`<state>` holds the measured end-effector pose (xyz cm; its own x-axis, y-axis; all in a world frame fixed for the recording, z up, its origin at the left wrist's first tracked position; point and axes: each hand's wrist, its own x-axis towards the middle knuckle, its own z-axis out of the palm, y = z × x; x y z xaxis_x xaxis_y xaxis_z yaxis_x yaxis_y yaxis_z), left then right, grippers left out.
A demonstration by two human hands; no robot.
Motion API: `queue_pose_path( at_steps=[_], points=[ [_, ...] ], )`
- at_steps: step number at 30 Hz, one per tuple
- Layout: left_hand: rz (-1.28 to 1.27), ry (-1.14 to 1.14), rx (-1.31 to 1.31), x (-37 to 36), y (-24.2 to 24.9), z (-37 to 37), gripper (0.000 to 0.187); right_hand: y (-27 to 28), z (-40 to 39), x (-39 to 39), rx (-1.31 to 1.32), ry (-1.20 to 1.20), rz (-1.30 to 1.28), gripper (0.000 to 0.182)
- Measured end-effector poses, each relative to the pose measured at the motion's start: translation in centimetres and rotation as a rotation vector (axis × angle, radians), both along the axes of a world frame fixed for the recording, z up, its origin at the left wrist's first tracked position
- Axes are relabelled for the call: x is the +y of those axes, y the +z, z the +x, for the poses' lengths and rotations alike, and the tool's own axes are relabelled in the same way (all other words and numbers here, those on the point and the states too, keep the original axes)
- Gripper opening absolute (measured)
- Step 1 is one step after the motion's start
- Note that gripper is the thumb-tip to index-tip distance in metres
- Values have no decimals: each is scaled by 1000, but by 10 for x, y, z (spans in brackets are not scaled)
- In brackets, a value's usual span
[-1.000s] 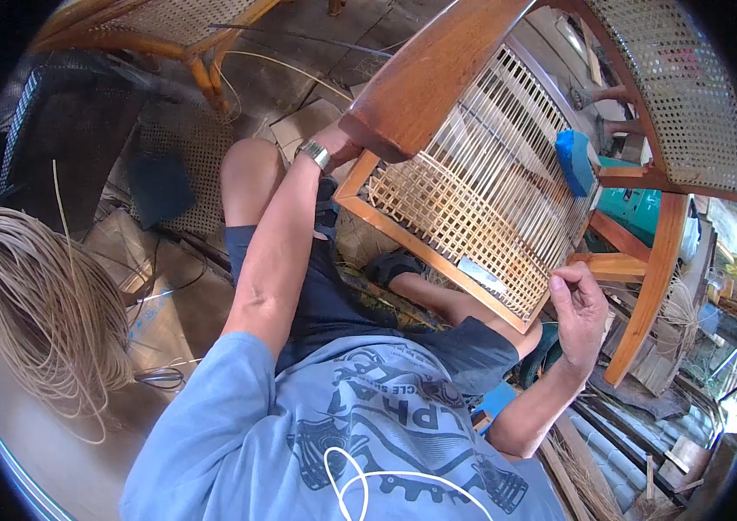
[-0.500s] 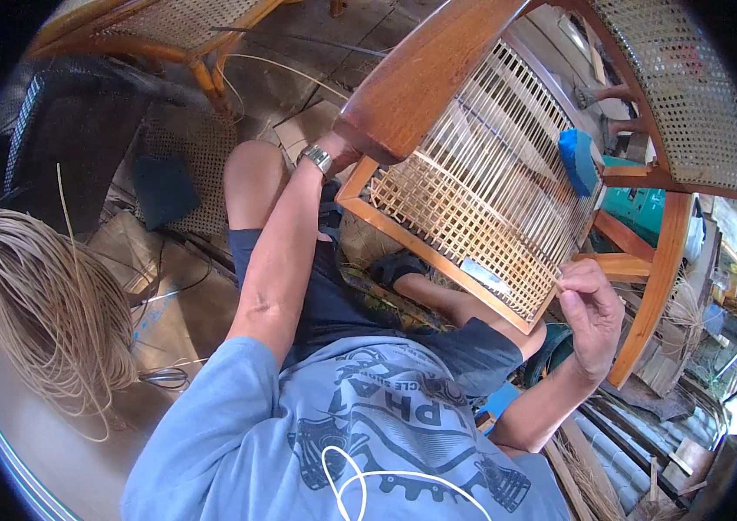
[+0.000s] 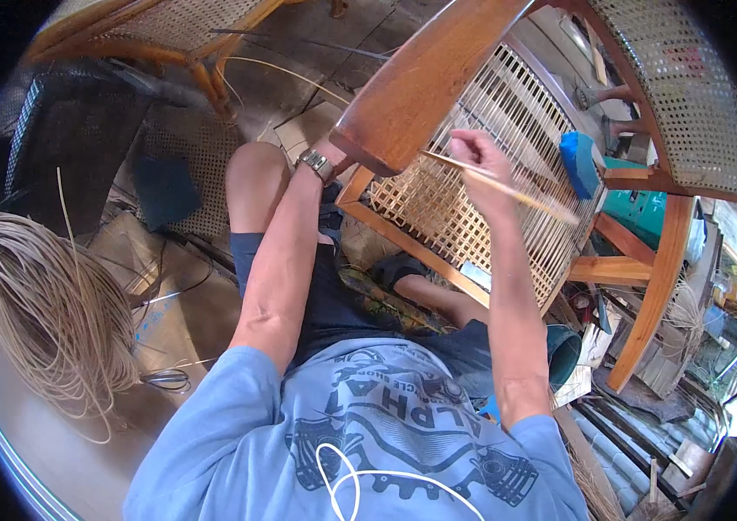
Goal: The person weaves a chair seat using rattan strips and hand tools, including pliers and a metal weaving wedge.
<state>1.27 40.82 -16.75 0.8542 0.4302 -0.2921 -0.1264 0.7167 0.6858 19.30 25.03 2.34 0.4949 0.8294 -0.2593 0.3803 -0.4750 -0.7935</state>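
Note:
A wooden chair with a half-woven cane seat (image 3: 438,201) stands tilted in front of me. Its near left part is a close lattice, and parallel strands run across the far part. Above this weave is my right hand (image 3: 483,169), its fingers closed on a thin cane strip (image 3: 532,200) that is blurred towards its right end. My left hand (image 3: 342,153) reaches behind the chair's brown armrest (image 3: 429,87); its fingers are hidden there. A small whitish flat piece (image 3: 476,274) lies on the weave by the near frame edge.
To my left hangs a big bundle of cane strands (image 3: 47,304). A blue object (image 3: 579,165) sits at the seat's far right edge, near a teal container (image 3: 633,204). Another caned piece (image 3: 169,30) stands at the back left. Wood scraps and pipes lie at the lower right.
My right hand has moved up and left from the seat's near right corner to above the weave, with the cane strip in its fingers. My left arm has hardly moved.

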Motion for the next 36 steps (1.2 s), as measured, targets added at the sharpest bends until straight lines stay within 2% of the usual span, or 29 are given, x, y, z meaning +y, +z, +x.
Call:
queue_pose_path(
  at_steps=[2, 3, 5, 8, 9, 12, 16, 20, 23, 25, 26, 28, 31, 33, 36],
  points=[
    [1, 6, 1, -1, 1, -1, 39, -4, -17, 5, -228, 133, 187, 19],
    [5, 8, 1, 0, 1, -2, 39, -4, -20, 6, -225, 136, 186, 19],
    [6, 4, 0, -1, 2, -2, 38, 0, -24, 8, -496, 198, -37, 27],
    [13, -3, 5, 0, 4, -1, 38, 7, -25, 9, -448, 327, 35, 31],
    [15, -6, 7, 0, 4, -1, 38, 0, -28, 14, -523, 373, 142, 30],
    [20, -8, 16, 1, 5, -3, 37, -2, -31, 15, -383, 331, 150, 28],
    [36, -7, 26, 1, 5, -3, 37, -5, -35, 20, -375, 362, 242, 24],
    [44, -5, 31, 1, 5, -2, 36, 0, -38, 23, -443, 367, 201, 21],
    [66, -2, 37, 1, 4, 1, 36, -16, -36, 24, -347, 337, 360, 17],
    [84, -1, 43, 1, 3, 3, 36, -31, -35, 30, -452, 354, 538, 13],
    [96, -2, 47, 1, 3, 4, 36, -36, -33, 31, -452, 353, 541, 13],
    [123, 3, 57, 2, 2, 7, 35, -34, -37, 35, -389, 233, 386, 7],
    [217, 9, 89, 3, -4, 13, 35, -34, -38, 39, -485, 297, 384, 4],
    [411, -1, 182, 2, -9, 16, 35, -36, -37, 41, -509, 332, 391, 3],
    [779, -25, 523, -3, -10, 12, 35, -29, -38, 41, -536, 332, 302, 9]
  ],
)
